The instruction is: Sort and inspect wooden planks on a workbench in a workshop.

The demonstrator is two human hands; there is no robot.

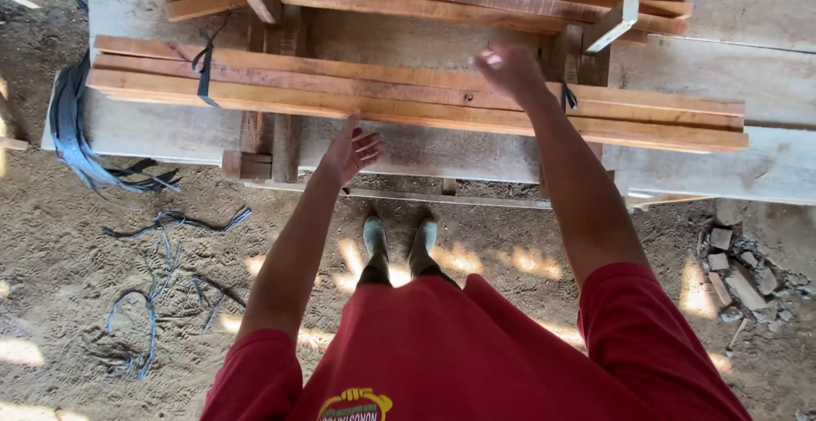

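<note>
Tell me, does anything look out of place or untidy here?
Yes. Loose black strapping bands lie scattered on the dirt floor, and wood offcuts sit in a small heap. The bundled planks near both hands look orderly.

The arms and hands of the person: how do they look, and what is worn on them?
Both arms are bare from the short red sleeves of a shirt down to the fingers. The left hand and the right hand wear no gloves, and no watch, ring or bracelet can be seen.
</note>
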